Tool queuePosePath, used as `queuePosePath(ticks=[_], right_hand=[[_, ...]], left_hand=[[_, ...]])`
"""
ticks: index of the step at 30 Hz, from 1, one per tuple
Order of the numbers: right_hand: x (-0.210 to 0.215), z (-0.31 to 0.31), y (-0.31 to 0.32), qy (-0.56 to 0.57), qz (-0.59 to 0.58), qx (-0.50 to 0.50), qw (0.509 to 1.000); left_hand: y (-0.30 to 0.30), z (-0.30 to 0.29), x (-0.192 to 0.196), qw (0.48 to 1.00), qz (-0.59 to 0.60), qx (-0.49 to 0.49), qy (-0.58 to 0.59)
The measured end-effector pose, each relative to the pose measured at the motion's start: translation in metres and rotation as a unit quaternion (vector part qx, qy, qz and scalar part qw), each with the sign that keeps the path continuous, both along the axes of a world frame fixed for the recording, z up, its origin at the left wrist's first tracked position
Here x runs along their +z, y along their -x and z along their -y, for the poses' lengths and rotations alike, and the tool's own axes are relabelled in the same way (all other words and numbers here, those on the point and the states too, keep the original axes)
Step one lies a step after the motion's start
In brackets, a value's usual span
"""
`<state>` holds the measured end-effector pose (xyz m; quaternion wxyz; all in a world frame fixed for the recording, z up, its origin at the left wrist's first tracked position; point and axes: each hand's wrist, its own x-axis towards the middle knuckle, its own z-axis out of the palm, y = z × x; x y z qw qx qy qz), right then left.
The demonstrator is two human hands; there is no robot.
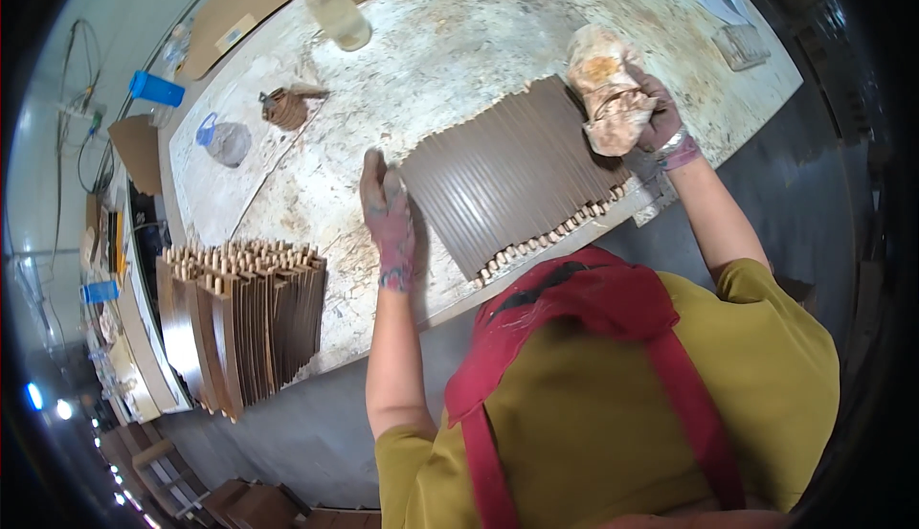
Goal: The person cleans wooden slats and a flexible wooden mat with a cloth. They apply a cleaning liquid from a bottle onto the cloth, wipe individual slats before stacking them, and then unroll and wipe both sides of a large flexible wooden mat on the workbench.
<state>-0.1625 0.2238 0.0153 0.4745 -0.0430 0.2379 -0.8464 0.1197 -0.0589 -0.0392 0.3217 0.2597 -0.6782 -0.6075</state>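
Note:
A row of dark brown wooden slats [517, 170] lies side by side on the worktable [436, 60] in front of me, with pale dowel pegs along its near edge. My left hand [390, 227], in a stained glove, is at the left end of this row. Its fingers are stretched out and nothing is in them; whether it touches the end slat I cannot tell. A crumpled, brown-stained rag [608, 98] is gripped in my right hand [661, 112], also gloved, over the right end of the row. The rag hides part of the slats there.
More pegged slats [244, 328] stand bunched at the table's left corner. Beyond them are a small clear bag [228, 142] and a brown wrinkled object [285, 108]. A bottle of cloudy liquid [332, 7] is at the far side. A glass block-like dish [740, 47] sits at the right edge.

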Motion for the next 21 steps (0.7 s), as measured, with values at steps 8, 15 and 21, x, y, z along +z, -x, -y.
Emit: queuePosePath(ticks=[8,15,21], right_hand=[[0.03,0.08,-0.008,0.07,-0.064,0.099,0.991],[0.029,0.127,-0.016,-0.008,-0.01,0.1,0.995],[0.025,0.14,-0.005,-0.008,-0.032,0.119,0.992]], left_hand=[[0.095,0.083,0.069,0.989,-0.077,0.013,0.123],[0.137,0.048,0.112,0.984,0.053,-0.167,0.015],[0.15,0.025,0.104,0.981,-0.071,-0.149,-0.104]])
